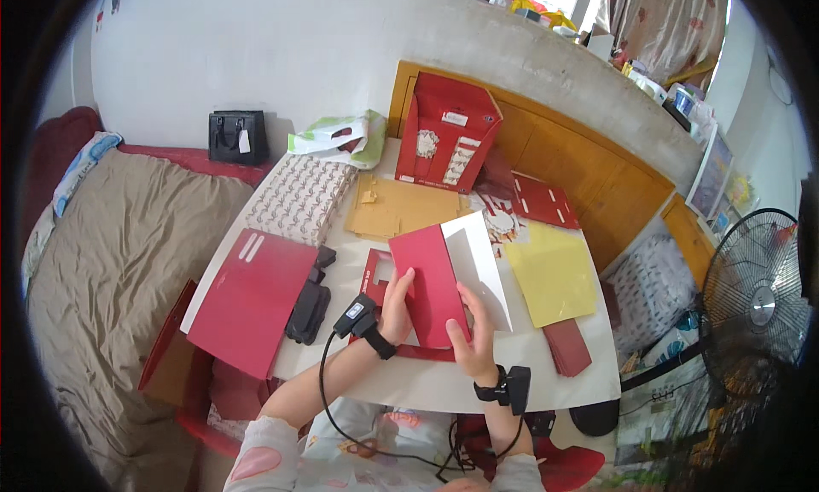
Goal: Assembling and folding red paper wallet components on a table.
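Above the white table (pixel 503 394) I hold a folded cardboard piece (pixel 431 287), with a red panel facing up and a white panel angled off to its right. My left hand (pixel 397 309) grips its left edge, thumb on the red face. My right hand (pixel 473 334) holds the lower right side near the fold, thumb on the red face and fingers along the edge. Beneath lies a red cardboard piece with a cut-out (pixel 373 266), mostly covered by what I hold. Both wrists wear black strapped devices.
Around it lie a red sheet (pixel 254 296), black objects (pixel 309 311), tan cardboard (pixel 409 209), yellow sheets (pixel 554 274), dark red pieces (pixel 566 347) and a patterned stack (pixel 299 198). A red box (pixel 448 134) stands at the back. A fan (pixel 759 304) stands right; a bed (pixel 128 279) left.
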Demonstrator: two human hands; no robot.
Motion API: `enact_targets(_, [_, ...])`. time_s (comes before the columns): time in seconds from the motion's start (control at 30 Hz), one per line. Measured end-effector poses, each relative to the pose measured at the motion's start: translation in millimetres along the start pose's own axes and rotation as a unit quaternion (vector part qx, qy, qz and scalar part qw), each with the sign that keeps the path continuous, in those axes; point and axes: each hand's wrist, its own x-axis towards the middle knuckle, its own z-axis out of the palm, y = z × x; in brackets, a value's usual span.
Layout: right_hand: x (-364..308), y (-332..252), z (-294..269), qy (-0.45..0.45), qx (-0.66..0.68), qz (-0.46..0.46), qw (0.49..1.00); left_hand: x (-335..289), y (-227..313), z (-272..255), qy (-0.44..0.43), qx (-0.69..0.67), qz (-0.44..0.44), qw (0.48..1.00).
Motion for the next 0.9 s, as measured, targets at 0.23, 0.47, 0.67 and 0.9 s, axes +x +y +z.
enact_targets(0.23, [-4.8,10.4,-0.8,0.017,0.086,-0.013,0.996,1.5,6.1,-3.2,-0.005,0.059,0.033,0.998])
enact_targets(0.47, [2.1,12.0,-2.1,0.029,-0.172,-0.099,0.980,-8.2,20.4,11.8,-0.056,0.267,0.119,0.955])
enact_targets(0.67, [7.3,13.1,3.1,0.044,-0.362,-0.129,0.922,-13.1,28.7,20.1,-0.086,0.308,0.144,0.937])
enact_targets(0.9, [3.4,13.8,11.8,0.054,-0.435,-0.115,0.891,-23.8,21.1,30.1,-0.051,0.328,0.097,0.938])
